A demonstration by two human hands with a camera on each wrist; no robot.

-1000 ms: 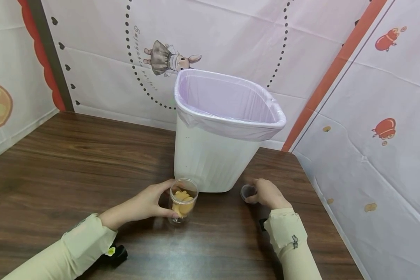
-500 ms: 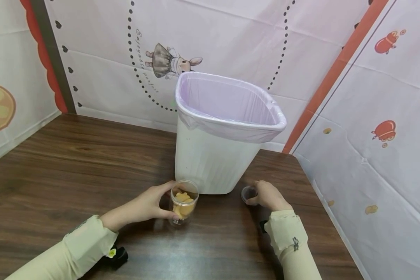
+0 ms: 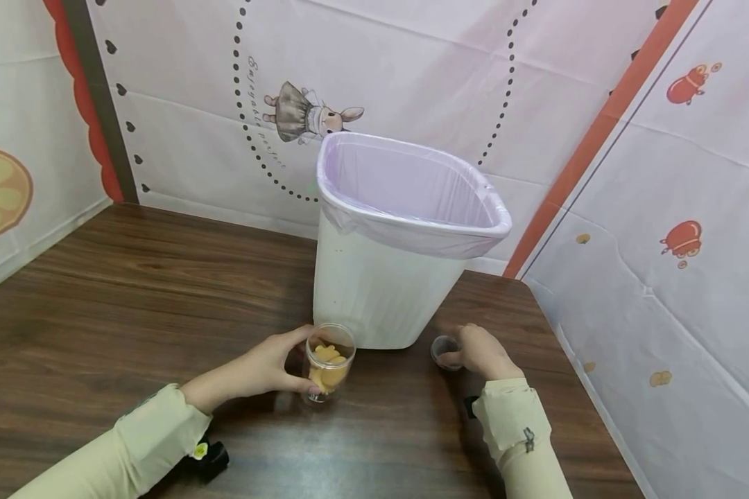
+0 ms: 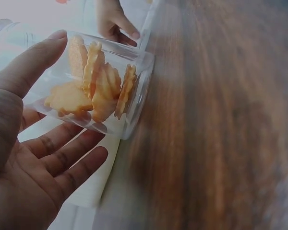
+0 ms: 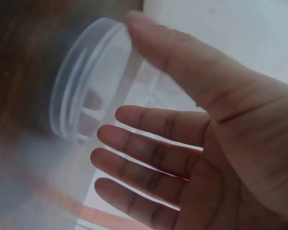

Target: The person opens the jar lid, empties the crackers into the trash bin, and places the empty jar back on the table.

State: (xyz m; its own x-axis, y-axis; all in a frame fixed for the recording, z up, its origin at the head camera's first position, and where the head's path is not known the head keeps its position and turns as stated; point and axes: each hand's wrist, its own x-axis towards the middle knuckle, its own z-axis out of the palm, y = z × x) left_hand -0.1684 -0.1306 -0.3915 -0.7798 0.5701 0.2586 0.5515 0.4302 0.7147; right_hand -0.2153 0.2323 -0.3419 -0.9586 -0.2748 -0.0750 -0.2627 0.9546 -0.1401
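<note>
My left hand point(image 3: 268, 365) holds a clear jar point(image 4: 144, 72) between thumb and fingers in the head view. Several golden biscuits point(image 4: 98, 84) with wavy edges lie inside it, and its top has no lid on it. On the table to the right, a clear round lid point(image 5: 69, 91) lies beside my right hand point(image 3: 482, 352). In the right wrist view the thumb is near the lid's rim, while the other fingers are extended and spread; whether the thumb touches the rim cannot be told.
A white trash bin point(image 3: 381, 291) with a pale purple liner stands behind and between the hands. The brown wooden table point(image 3: 150, 291) runs left of it. Printed cloth walls point(image 3: 181, 145) border the table's back and sides.
The head view has tilted slightly, so everything sits a little lower in it. The left hand still holds the jar; the right hand stays by the lid with hardly any motion.
</note>
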